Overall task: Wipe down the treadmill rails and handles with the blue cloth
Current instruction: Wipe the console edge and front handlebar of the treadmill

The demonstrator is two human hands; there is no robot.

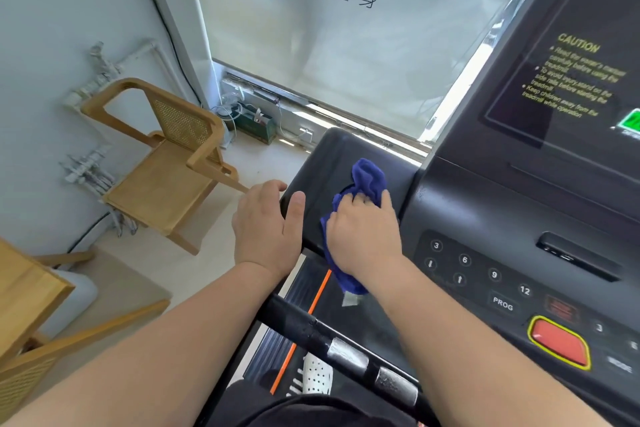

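So the blue cloth [369, 178] is sitting on the black side panel [332, 156] that sticks out from the left of the treadmill console [485, 274], and the right grip [363, 232] is planted right on top of it, fingers curled into the fabric and clamped on it, thumb out toward the console side. A bunched-up lump of cloth pokes out past the fingertips, and the rest trails out from under the palm and hangs off the near edge of the panel, with a small white tag [351, 298] dangling at the bottom. The left grip [265, 229] is just beside it, not touching the cloth. Its thumb lies flat on the panel top and its fingers wrap over the outer edge, so it's closed around the panel itself. Closer to the camera there's the black handlebar [301, 322] with two silver sensor plates [348, 355], neither grip on it. The red stop button [559, 343] is off to the right, and a wooden chair [166, 184] sits on the floor to the left.
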